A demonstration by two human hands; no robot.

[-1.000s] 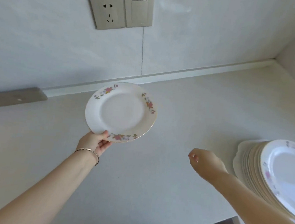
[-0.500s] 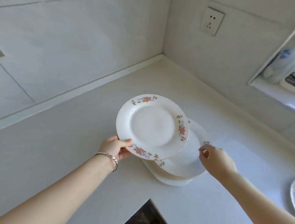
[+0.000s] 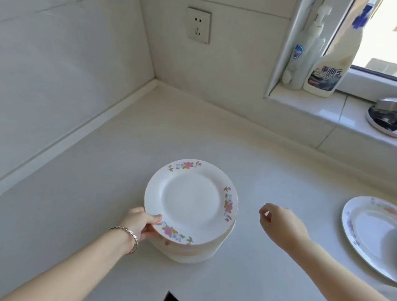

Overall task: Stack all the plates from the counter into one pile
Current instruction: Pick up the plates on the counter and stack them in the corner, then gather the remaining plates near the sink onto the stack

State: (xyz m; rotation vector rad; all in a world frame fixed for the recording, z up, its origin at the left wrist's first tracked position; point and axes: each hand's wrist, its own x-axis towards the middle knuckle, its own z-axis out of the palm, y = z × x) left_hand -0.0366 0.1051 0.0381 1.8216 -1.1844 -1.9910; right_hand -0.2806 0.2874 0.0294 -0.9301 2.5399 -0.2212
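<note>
Left hand (image 3: pixel 139 221) grip clamped on floral plate (image 3: pixel 191 201) rim atop pile (image 3: pixel 192 250), right hand (image 3: pixel 282 224) empty, fingers loosely curled

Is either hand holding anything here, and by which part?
The left hand holds the top plate by its near-left rim, thumb on top, over the pile. The right hand holds nothing.

White floral-rimmed plate (image 3: pixel 190 202) lying face up atop a pile of plates (image 3: pixel 192 250) at the counter's centre, its seven o'clock rim pinched by the left hand (image 3: pixel 140 223), with two more floral plates (image 3: pixel 376 233) overlapping flat at three o'clock, well apart from the pile.
</note>
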